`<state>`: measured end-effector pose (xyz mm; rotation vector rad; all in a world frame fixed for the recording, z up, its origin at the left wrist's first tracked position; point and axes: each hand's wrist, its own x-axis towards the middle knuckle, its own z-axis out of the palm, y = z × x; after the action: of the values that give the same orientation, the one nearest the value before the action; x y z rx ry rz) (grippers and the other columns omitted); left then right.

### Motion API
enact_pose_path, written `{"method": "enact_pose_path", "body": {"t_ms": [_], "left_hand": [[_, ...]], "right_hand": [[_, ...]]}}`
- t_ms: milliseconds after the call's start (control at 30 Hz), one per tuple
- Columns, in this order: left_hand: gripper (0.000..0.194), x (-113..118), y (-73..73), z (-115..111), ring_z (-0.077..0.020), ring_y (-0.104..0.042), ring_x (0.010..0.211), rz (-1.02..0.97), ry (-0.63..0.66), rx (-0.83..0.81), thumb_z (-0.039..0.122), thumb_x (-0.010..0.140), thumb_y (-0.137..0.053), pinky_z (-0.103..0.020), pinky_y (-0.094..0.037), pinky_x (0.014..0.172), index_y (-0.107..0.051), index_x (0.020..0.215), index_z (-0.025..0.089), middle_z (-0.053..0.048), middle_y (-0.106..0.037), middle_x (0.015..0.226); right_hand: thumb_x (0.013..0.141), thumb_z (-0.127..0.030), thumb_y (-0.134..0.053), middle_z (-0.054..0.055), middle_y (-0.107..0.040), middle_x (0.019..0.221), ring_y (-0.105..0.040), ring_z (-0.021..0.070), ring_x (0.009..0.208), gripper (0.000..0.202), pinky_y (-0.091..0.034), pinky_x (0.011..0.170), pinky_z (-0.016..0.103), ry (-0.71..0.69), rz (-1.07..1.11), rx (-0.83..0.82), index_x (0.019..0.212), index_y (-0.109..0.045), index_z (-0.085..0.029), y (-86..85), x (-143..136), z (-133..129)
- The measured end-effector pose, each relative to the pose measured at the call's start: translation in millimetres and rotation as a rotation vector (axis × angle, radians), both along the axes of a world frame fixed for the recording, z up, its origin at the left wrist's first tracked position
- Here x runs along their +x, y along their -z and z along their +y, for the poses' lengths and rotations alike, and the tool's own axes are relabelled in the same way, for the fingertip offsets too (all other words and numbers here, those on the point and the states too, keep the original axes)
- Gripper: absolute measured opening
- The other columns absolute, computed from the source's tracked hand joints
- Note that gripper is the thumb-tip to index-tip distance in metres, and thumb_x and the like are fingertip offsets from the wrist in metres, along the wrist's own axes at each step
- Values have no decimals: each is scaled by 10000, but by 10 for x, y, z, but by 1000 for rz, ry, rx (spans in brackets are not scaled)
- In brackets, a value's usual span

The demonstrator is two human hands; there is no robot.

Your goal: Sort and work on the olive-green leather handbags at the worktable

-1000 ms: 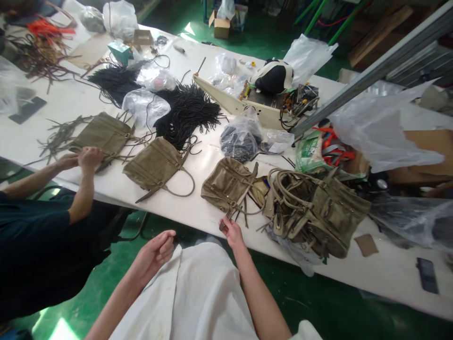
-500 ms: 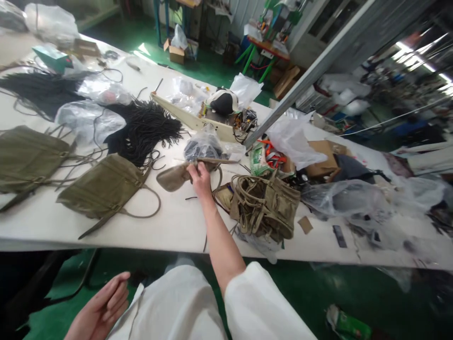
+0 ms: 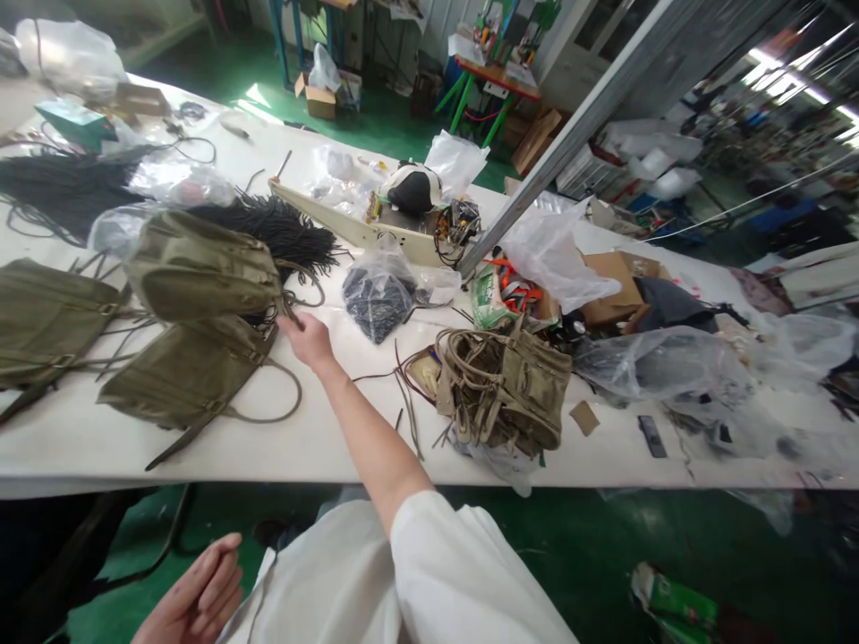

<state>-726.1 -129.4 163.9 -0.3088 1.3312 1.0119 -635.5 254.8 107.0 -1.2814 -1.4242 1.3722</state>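
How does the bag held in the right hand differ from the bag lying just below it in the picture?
The right hand grips the held bag by its straps, while no hand touches the lying bag. The held bag's body shows almost whole, whereas the lying bag is partly covered by it. Both are olive-coloured and have straps.

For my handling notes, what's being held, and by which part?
The right hand holds an olive bag by its handle; the left hand appears empty.
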Motion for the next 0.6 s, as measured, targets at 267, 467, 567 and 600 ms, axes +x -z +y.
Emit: {"method": "enact_pose_path", "body": {"t_ms": [267, 467, 567, 600], "left_hand": [[368, 100, 119, 182, -45, -251, 523, -68, 16, 19, 393, 837, -919, -182, -342, 426, -763, 1060, 145, 83, -303, 696], [365, 223, 261, 416, -50, -247, 507, -125, 115, -37, 371, 802, -926, -185, -309, 429, -762, 1049, 158, 82, -312, 681], [390, 277, 207, 604, -54, -246, 511, -118, 186, -71, 380, 750, -954, -189, -322, 440, -757, 1020, 179, 77, -327, 676], [398, 276, 198, 650, -56, -237, 511, -116, 201, -68, 389, 738, -959, -194, -325, 439, -754, 1013, 186, 76, -325, 671]], "right_hand": [[1026, -592, -576, 126, -788, 1162, -744, 310, 1024, 388, -622, 941, 452, 524, -392, -1, 1153, -779, -287, 248, 2309, -1990], [855, -710, -682, 218, -772, 1190, -739, 382, 1067, 605, -595, 952, 493, 958, -744, -155, 1212, -707, -222, 224, 3787, -2416], [821, -725, -628, 142, -788, 840, -744, 341, 833, 516, -571, 774, 419, 811, -786, -264, 882, -735, -224, 437, 3989, -2271], [838, -709, -596, 134, -776, 787, -733, 332, 802, 489, -550, 749, 401, 786, -822, -272, 800, -713, -236, 486, 4007, -2225]]}}
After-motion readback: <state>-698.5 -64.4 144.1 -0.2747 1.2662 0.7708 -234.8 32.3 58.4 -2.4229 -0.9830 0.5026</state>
